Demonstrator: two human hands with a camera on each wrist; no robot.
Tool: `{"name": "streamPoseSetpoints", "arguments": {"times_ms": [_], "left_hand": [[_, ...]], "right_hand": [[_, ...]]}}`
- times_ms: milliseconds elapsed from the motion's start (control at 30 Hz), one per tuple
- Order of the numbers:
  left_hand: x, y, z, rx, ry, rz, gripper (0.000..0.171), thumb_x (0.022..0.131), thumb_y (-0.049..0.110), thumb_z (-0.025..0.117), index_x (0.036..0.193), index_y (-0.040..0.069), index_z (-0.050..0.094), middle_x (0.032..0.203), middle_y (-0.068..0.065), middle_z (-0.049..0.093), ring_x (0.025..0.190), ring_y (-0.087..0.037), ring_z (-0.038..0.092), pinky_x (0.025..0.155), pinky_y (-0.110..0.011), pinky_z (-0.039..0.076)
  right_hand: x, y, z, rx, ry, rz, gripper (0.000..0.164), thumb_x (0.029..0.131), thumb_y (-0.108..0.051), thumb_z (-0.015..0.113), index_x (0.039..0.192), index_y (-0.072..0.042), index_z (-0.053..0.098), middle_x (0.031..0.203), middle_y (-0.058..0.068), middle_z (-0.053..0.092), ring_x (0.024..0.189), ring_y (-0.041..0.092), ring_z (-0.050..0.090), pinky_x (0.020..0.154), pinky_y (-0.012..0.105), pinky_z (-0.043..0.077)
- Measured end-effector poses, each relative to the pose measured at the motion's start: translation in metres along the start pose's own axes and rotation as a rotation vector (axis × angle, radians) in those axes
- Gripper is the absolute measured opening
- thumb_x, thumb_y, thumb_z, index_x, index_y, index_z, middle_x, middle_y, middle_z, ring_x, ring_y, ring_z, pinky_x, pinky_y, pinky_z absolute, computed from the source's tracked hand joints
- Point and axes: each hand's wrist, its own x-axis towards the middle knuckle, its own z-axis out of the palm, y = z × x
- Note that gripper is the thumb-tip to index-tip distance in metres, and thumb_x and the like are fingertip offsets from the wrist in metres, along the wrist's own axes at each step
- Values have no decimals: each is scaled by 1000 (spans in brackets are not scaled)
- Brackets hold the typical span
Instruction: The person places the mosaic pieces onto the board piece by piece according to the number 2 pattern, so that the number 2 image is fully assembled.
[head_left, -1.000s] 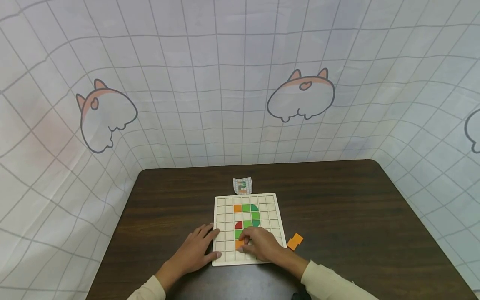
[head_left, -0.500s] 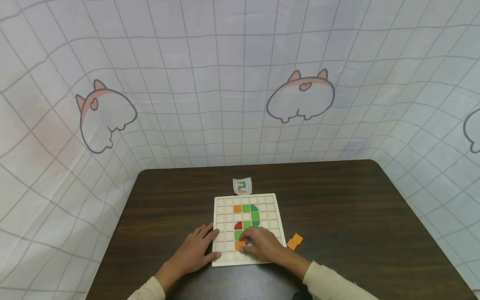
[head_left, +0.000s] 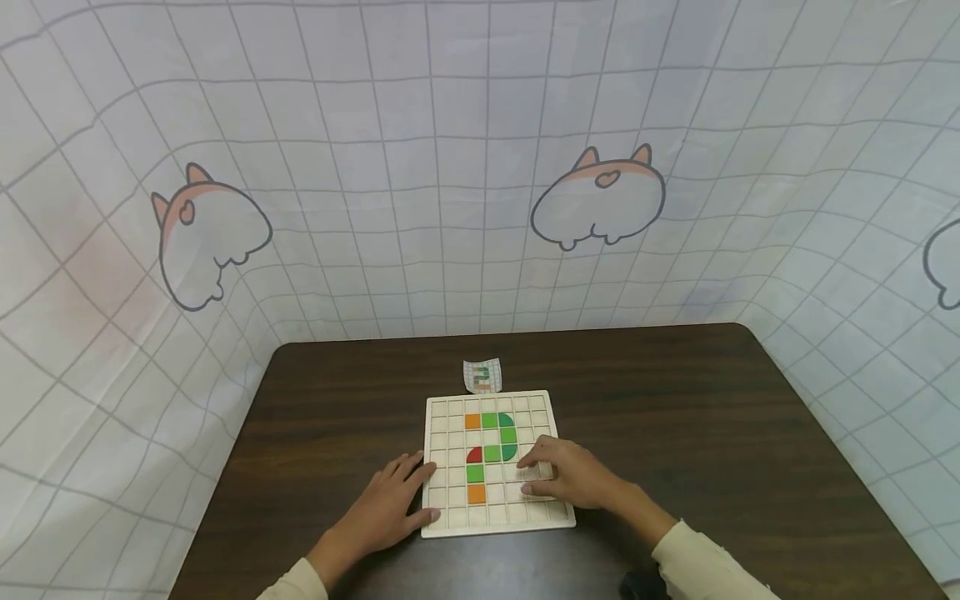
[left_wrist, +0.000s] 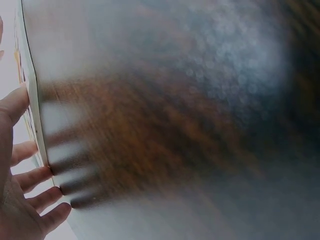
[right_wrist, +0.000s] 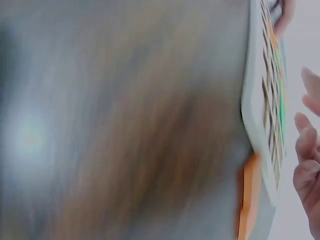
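A cream grid board point(head_left: 495, 527) lies on the table. Set in its cells are an upper orange square tile point(head_left: 472, 422), a lower orange square tile point(head_left: 476, 494), several green squares, two dark green quarter-rounds and a red quarter-round tile point(head_left: 475, 455). My left hand point(head_left: 386, 504) rests at the board's left edge, its fingers spread and touching the rim. Over the board's right side hovers my right hand point(head_left: 573, 475), thumb and forefinger apart, nothing seen between them. Loose orange tiles point(right_wrist: 248, 195) lie beside the board in the right wrist view; the right hand hides them from the head view.
A small printed card point(head_left: 482, 377) with a coloured grid pattern lies just beyond the board's far edge. Dark wood-grain table point(head_left: 675, 417) stretches to both sides. A white curtain point(head_left: 405, 208) with grid lines surrounds the table's back and sides.
My right hand has let go of the lower orange tile, which stays in its cell, and has moved right with its fingers spreading. The left hand keeps its place.
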Motion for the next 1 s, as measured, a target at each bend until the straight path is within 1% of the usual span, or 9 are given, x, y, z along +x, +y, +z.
{"name": "streamPoseSetpoints", "arguments": {"times_ms": [100,167,233,433,600,667,833,1000], "left_hand": [[-1,-1,-1,3,11,13,71,93,55,64,150,16,47,158,-16,38,143,-44,38,105,-68,38],[-2,-1,-1,3,15,19,71,94,56,64,150,16,47,158,-16,38,143,-44,38,104,-68,38],[-2,-2,-1,6,16,23,71,94,56,63,150,16,46,158,-17,39,143,-44,38,104,-68,38],[-2,-2,-2,2,13,19,71,94,55,64,150,15,46,158,-17,39,143,-44,38,104,-68,38],[-2,-1,0,10,14,18,71,94,55,64,150,16,46,158,-17,39,143,-44,38,105,-67,38],[-2,-2,0,11,17,20,71,94,55,64,150,15,46,157,-17,39,143,-44,38,105,-67,38],[-1,-2,1,7,15,25,70,94,55,63,150,16,46,158,-17,39,143,-44,38,105,-68,38],[-1,-1,1,5,20,30,70,94,54,64,150,15,47,157,-17,39,142,-44,39,105,-67,38]], "right_hand": [[-12,11,-15,-4,-56,42,46,88,-42,76,125,-16,71,115,-1,62,79,9,53,71,22,45],[-20,18,-25,9,-82,63,52,85,-42,78,129,-14,68,118,1,58,75,4,52,70,22,46],[-28,25,-33,13,-98,85,57,84,-40,80,133,-14,65,121,2,54,70,1,50,67,22,46],[-52,49,-50,15,-138,158,67,83,-37,82,140,-12,60,130,9,48,70,2,48,64,21,46],[-62,53,-54,41,-175,174,66,82,-33,82,140,-10,60,133,12,45,70,3,48,64,21,46],[-63,54,-52,22,-176,180,65,83,-33,82,141,-13,60,134,10,44,70,2,48,64,21,46],[-64,55,-47,-23,-168,171,58,84,-30,81,137,-15,64,133,9,44,69,-1,46,62,20,43],[-65,56,-44,-5,-135,147,51,83,-28,82,130,-13,69,130,9,46,68,0,46,62,19,42]]}}
